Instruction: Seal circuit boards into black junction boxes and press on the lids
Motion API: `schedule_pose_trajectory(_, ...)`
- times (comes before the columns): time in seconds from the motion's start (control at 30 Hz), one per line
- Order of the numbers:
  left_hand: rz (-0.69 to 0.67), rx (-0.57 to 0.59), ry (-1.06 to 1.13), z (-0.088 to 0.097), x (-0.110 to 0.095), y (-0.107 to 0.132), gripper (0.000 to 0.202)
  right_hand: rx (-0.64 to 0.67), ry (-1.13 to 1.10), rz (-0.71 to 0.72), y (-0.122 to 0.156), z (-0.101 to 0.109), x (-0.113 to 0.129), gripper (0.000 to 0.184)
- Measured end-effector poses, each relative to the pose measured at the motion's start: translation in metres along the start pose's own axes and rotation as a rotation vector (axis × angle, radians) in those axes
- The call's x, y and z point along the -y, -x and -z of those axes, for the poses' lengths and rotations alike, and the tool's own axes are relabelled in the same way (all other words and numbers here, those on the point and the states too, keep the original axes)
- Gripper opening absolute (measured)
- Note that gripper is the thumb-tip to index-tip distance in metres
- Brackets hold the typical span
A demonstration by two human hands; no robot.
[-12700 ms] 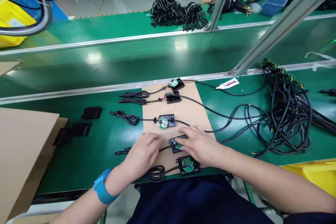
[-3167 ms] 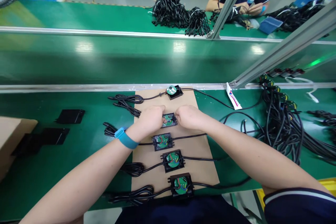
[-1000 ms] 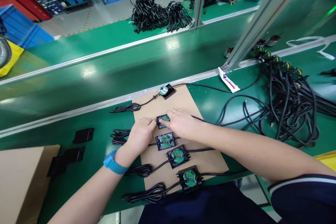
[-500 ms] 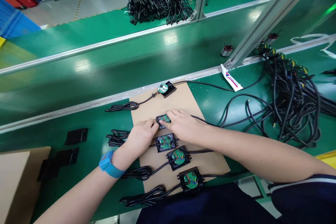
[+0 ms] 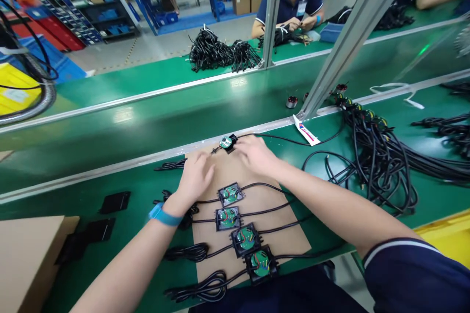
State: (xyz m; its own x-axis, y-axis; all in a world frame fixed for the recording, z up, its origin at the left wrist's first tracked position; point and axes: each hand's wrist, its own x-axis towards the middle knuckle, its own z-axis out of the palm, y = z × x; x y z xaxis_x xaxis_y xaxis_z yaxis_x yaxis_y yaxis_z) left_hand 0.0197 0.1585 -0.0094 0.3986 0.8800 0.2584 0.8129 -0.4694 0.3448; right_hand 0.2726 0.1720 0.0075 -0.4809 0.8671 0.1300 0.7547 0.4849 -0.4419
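A brown cardboard sheet (image 5: 257,176) lies on the green bench and carries a row of several black boxes with round green circuit boards, such as the one (image 5: 230,194) nearest my hands. A last box (image 5: 228,143) sits at the sheet's far edge with its board lying loose on top. My right hand (image 5: 253,152) has reached this far box and its fingertips touch the box's right side. My left hand (image 5: 195,176), with a blue wristband, hovers over the sheet just left of it with fingers loosely curled and nothing in them.
A tangle of black cables (image 5: 382,156) lies to the right, with a white tube (image 5: 306,131) by an aluminium post (image 5: 341,39). Black lids (image 5: 115,201) and a cardboard box (image 5: 25,259) sit at the left. Across the belt a person handles cables.
Both hands left the second box, which now lies in the row with its board seated, and moved up toward the far box at the sheet's edge. The view tilted upward.
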Motion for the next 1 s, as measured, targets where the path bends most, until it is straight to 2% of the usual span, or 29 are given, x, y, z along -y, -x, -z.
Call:
schedule_pose_trajectory(0.07, 0.094, -0.063, 0.039, -0.017, 0.01, -0.03, 0.047, -0.068, 0.06, -0.102, -0.026, 0.001, -0.019, 0.044)
schedule_pose_trajectory(0.13, 0.198, -0.048, 0.168, -0.03, 0.018, -0.051, 0.054, -0.041, 0.065, -0.141, -0.046, -0.003, -0.033, 0.04)
schedule_pose_trajectory(0.2, 0.26, -0.025, 0.285, -0.037, 0.023, -0.06, 0.044, -0.029, 0.045, -0.143, -0.054, -0.01, -0.041, 0.033)
schedule_pose_trajectory(0.27, 0.255, -0.002, 0.336, -0.037, 0.025, -0.055, 0.027, -0.043, 0.026, -0.139, -0.05, -0.018, -0.043, 0.028)
schedule_pose_trajectory(0.33, 0.227, 0.038, 0.364, -0.03, 0.024, -0.044, 0.015, -0.03, 0.0, -0.116, -0.039, -0.025, -0.04, 0.023)
schedule_pose_trajectory(0.47, 0.222, 0.077, 0.39, -0.009, 0.014, -0.027, 0.009, -0.056, -0.154, -0.038, -0.013, -0.026, -0.027, 0.018)
schedule_pose_trajectory(0.53, 0.216, 0.076, 0.413, -0.001, 0.01, -0.031, 0.009, -0.085, -0.202, -0.023, -0.004, -0.021, -0.019, 0.017)
schedule_pose_trajectory(0.6, 0.21, 0.098, 0.426, 0.004, 0.01, -0.042, 0.015, -0.056, -0.171, -0.037, 0.0, -0.016, -0.01, 0.017)
schedule_pose_trajectory(0.8, 0.263, 0.185, 0.377, -0.005, 0.016, -0.084, 0.028, 0.091, 0.005, -0.168, -0.003, -0.006, 0.006, 0.023)
schedule_pose_trajectory(1.0, 0.257, 0.274, 0.263, -0.02, 0.016, -0.097, 0.021, 0.16, 0.078, -0.202, -0.011, -0.011, 0.013, 0.028)
